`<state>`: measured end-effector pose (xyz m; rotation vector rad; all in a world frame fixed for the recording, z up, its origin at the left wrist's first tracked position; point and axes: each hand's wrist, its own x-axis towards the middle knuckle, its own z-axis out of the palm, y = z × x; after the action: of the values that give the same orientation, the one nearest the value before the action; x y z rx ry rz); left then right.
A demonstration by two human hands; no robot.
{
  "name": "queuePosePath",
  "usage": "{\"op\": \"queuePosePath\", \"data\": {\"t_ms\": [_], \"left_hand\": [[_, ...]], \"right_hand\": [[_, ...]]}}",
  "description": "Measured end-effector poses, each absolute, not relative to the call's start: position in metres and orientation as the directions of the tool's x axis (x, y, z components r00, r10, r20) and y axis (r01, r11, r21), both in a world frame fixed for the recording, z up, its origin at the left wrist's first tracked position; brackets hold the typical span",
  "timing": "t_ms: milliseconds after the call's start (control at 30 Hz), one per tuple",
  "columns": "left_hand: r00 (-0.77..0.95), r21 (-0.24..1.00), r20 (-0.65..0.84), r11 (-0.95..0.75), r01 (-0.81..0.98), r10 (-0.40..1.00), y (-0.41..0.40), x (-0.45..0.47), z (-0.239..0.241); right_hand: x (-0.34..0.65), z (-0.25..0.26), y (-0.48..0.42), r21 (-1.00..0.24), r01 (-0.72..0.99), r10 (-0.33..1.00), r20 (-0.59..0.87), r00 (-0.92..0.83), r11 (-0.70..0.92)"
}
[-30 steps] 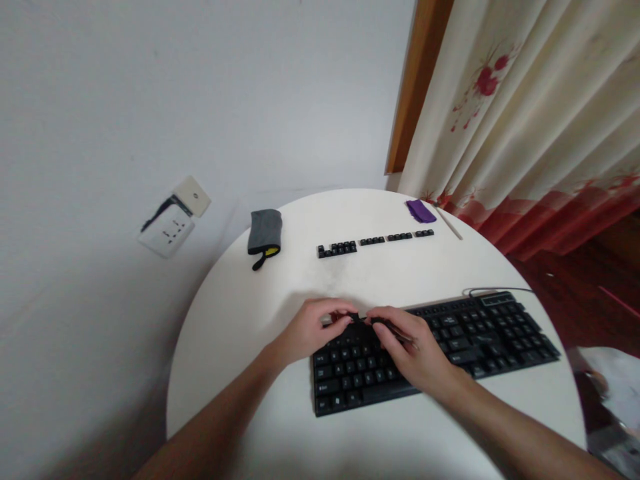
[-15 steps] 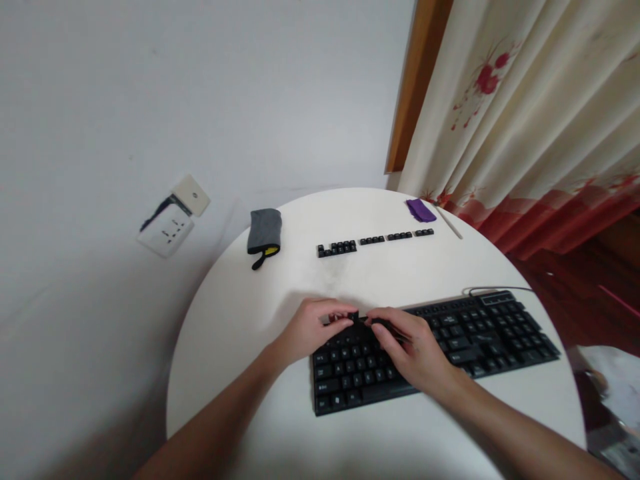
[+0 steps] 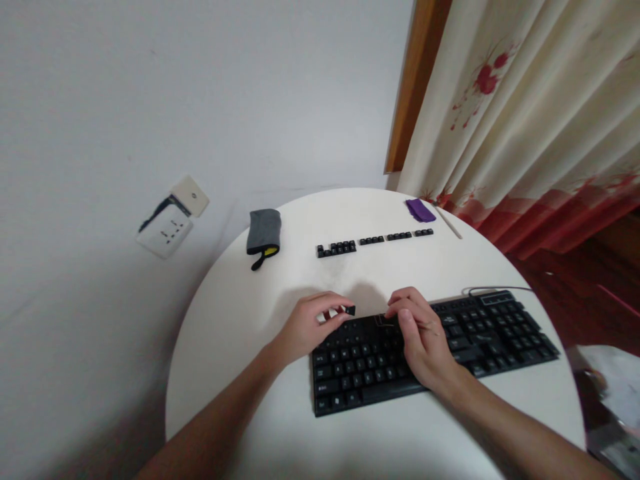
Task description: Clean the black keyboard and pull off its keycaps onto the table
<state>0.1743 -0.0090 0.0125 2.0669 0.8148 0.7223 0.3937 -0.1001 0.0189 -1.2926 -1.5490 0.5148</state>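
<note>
A small black keycap (image 3: 351,310) is pinched between the thumb and fingertips of my left hand (image 3: 313,325), just above the upper left edge of the black keyboard (image 3: 385,395). My right hand (image 3: 424,337) is over the keyboard's upper middle, its fingers curled round a wire keycap puller (image 3: 383,322). Only the puller's thin wire end shows; the rest is hidden in the hand. Bare key sockets without caps show along the keyboard's top left rows. Farther back, several loose keycaps (image 3: 343,247) stand lined up on the white table.
On the round white table (image 3: 225,347), a grey pouch (image 3: 265,230) lies at the back left. A purple cloth (image 3: 421,210) and a thin light stick (image 3: 449,223) lie at the back right. The keyboard's cable (image 3: 493,287) runs off the right edge. A wall and curtain stand behind.
My hands have moved apart. My left hand has the keycap, lifted clear of the keyboard, while my right hand has shifted right and turned with the puller.
</note>
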Motion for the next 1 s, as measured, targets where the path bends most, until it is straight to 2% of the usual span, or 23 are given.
{"op": "queuePosePath", "data": {"t_ms": [100,200,433,733,1000], "left_hand": [[0.649,0.82,0.231,-0.504,0.271,0.725,-0.01,0.175,0.013],[0.66,0.811,0.242,-0.522,0.265,0.711,-0.011,0.174,0.013],[0.69,0.779,0.288,-0.581,0.234,0.664,-0.012,0.174,0.015],[0.747,0.791,0.322,-0.599,0.125,0.582,-0.015,0.175,0.016],[0.713,0.771,0.357,-0.621,0.139,0.603,-0.013,0.17,0.022]], "right_hand": [[0.398,0.02,-0.102,-0.754,0.483,0.869,0.493,-0.032,0.445],[0.399,0.02,-0.102,-0.71,0.513,0.866,0.474,-0.159,0.483],[0.394,0.017,-0.1,-0.615,0.606,0.86,0.423,-0.287,0.505],[0.386,0.015,-0.098,-0.556,0.648,0.848,0.424,-0.317,0.52],[0.384,0.023,-0.099,-0.608,0.625,0.868,0.404,-0.288,0.49]]}}
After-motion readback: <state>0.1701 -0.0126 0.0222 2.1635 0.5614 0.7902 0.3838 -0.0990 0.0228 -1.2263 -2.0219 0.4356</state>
